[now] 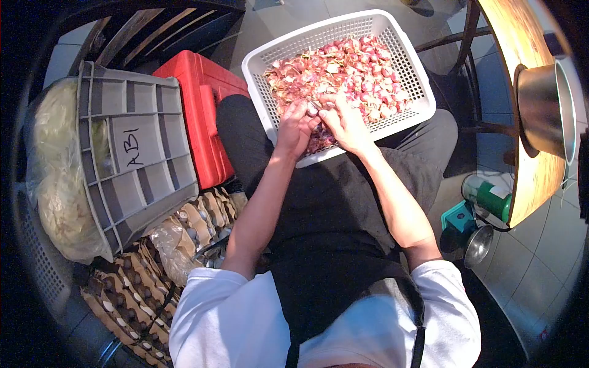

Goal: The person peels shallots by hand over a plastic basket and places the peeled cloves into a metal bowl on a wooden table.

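A white perforated basket (423, 113) rests on my lap, tilted a little, with many small red shallots (371, 73) and loose papery skins (293, 78) inside. Over its near side, my left hand (296, 130) is closed with a shallot (313, 110) at its fingertips. My right hand (347, 125) meets it from the other side, its thumb and fingers pinched at the same shallot. The fingers partly cover the shallot. Darker purple skins (320, 140) lie below my hands, at the basket's near edge.
Left of my knee stand a red box (199, 116) and a grey crate (147, 135), with a plastic bag of pale produce (61, 178) beyond. Egg trays (132, 294) are stacked lower left. To the right, a wooden table (534, 184) holds a metal pot (543, 110); a green canister (488, 195) stands below.
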Available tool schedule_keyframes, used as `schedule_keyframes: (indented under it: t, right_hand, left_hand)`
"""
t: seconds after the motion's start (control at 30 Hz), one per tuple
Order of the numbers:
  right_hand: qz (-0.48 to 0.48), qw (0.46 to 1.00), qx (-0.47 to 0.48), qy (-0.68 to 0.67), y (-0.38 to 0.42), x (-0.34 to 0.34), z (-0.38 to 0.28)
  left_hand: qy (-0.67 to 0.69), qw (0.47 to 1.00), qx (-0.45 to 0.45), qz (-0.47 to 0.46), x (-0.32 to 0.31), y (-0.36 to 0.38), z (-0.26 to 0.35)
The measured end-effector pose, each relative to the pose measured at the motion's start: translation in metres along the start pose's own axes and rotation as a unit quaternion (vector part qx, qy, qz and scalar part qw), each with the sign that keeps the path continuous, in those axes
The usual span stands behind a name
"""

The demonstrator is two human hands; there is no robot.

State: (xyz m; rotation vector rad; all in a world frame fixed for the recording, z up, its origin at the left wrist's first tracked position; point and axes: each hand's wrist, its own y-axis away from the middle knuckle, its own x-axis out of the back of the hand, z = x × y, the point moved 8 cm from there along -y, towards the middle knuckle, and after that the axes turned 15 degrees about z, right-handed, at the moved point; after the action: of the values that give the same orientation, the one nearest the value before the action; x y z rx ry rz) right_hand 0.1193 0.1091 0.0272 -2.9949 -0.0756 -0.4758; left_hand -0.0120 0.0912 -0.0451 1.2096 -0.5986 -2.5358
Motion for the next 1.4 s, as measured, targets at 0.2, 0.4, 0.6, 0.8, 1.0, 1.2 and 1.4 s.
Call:
schedule_keyframes:
  t: [0.2, 0.4, 0.6, 0.8, 1.0, 1.2, 1.4]
  right_hand:
    - [-0.013, 0.999, 0.015, 0.032, 0.002, -0.002, -0.004]
    - [-0.051, 0.997, -0.024, 0.050, 0.003, -0.004, -0.007]
    - [0.001, 0.999, 0.048, 0.000, 0.001, -0.005, -0.003]
    - [-0.042, 0.998, -0.016, 0.032, 0.004, -0.006, -0.003]
    - [-0.062, 0.997, -0.024, 0.044, 0.004, -0.005, -0.009]
    - [-0.034, 0.999, 0.013, 0.020, 0.005, -0.007, -0.002]
    - [-0.013, 0.999, -0.020, -0.026, 0.001, -0.004, 0.003]
  left_hand:
    - [-0.003, 0.999, -0.007, 0.050, -0.004, 0.003, 0.002]
    - [-0.001, 0.999, -0.017, 0.038, -0.003, 0.003, 0.004]
    - [-0.016, 0.999, -0.023, 0.023, 0.000, 0.002, 0.001]
    - [-0.012, 0.999, -0.024, 0.025, 0.001, 0.003, 0.003]
    - [-0.001, 0.999, -0.018, 0.035, 0.006, 0.000, 0.000]
    - [-0.029, 0.999, -0.024, 0.007, 0.004, 0.000, 0.001]
    - [-0.048, 0.999, -0.019, -0.003, -0.002, 0.000, 0.001]
